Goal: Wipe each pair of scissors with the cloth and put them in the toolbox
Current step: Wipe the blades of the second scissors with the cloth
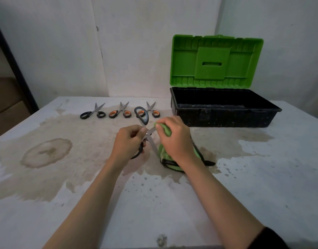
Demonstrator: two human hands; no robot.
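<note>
Scissors point(92, 113) point(120, 112) point(150, 109) point(153, 146): four pairs; one cloth point(165, 130), one toolbox point(223, 118).

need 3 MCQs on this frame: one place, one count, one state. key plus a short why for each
1. Where on the stained white table does the black plastic toolbox with a green lid stand? A) back right B) back left C) front edge
2. How many pairs make up the row of steel scissors lying beyond the hands? A) one B) five C) three
3. The dark-handled steel scissors in the left hand are: A) shut B) spread open C) inside the toolbox

Key: 1 A, it stands right of the row. 2 C, one black-handled pair, two orange-handled. 3 B, blades crossed while the right hand presses the green cloth on one.
</note>
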